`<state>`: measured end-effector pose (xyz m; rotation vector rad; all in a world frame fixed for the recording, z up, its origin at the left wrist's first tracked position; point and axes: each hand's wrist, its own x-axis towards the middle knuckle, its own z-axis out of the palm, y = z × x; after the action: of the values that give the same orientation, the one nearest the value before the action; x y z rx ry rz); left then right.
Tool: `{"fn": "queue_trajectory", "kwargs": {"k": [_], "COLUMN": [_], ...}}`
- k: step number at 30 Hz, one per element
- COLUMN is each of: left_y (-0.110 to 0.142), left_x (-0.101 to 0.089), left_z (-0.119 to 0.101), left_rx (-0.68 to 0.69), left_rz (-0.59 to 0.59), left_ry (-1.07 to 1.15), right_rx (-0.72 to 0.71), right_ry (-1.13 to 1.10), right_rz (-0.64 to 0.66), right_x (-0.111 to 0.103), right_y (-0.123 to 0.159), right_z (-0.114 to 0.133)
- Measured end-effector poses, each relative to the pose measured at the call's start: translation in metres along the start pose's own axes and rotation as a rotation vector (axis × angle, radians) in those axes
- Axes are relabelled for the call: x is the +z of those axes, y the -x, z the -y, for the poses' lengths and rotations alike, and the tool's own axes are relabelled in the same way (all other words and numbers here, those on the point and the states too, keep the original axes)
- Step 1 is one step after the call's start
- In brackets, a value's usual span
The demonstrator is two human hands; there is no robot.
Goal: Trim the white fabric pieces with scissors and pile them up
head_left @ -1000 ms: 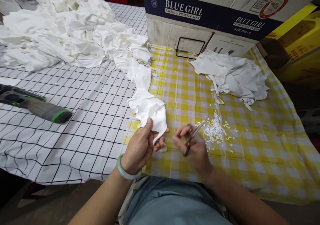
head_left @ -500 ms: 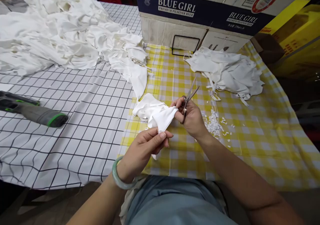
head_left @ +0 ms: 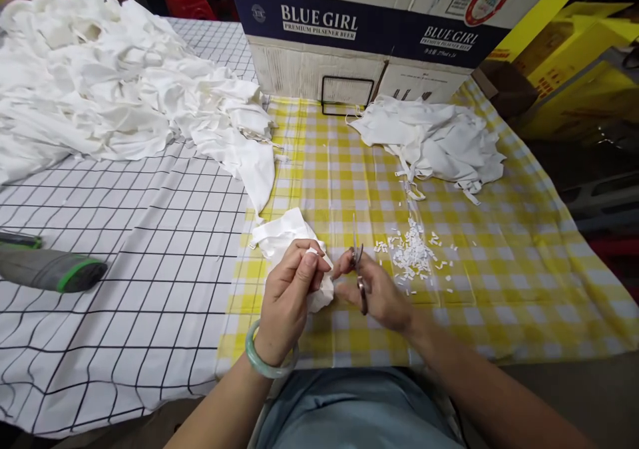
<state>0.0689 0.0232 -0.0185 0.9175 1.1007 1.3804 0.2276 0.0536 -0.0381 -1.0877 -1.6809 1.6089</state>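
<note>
My left hand (head_left: 297, 279), with a pale green bangle at the wrist, pinches a piece of white cloth (head_left: 282, 233) between thumb and fingers. The rest of the cloth lies crumpled on the table behind and under the hand. Just to the right, my right hand (head_left: 379, 289) has small scissors (head_left: 360, 273) hooked on its fingers, the blades pointing away from me. Its thumb and forefinger are near the cloth's right edge, and I see no cloth held there. Small white clippings (head_left: 413, 253) lie scattered right of the scissors.
A big pile of white cloth (head_left: 124, 90) covers the back left, and a smaller white pile (head_left: 434, 143) lies back right. Behind stands a beer carton (head_left: 309, 63) with a black wire frame (head_left: 347, 95) before it. A grey-green tool (head_left: 54, 269) rests at the left edge.
My right hand has let go of the cloth and moved down, with the scissors turned more upright. My left hand has rotated upward, bunching the cloth. The view has shifted slightly right.
</note>
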Motion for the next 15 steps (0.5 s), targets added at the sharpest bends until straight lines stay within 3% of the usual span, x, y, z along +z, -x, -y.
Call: {"fn": "queue_trajectory", "kwargs": {"k": [3,5,9,15], "left_y": [0.005,0.007,0.008,0.006], "left_x": [0.004,0.007,0.009,0.013], "left_z": [0.005,0.007,0.01,0.012], "left_rx": [-0.058,-0.098,-0.118,-0.071], "left_rz": [0.034,0.047,0.063,0.083], "left_ry": [-0.027,-0.023,-0.049,-0.026], "right_rx": [-0.046,-0.063,-0.099,-0.117], "right_ry": [0.356,0.466,0.474,0.67], "right_rz": [0.002,0.03,0.004,0.04], "right_x": [-0.028,-0.035,-0.032,-0.031], "right_y": [0.006,0.006,0.007,0.012], "right_z": [0.01,0.016,0.022,0.021]}}
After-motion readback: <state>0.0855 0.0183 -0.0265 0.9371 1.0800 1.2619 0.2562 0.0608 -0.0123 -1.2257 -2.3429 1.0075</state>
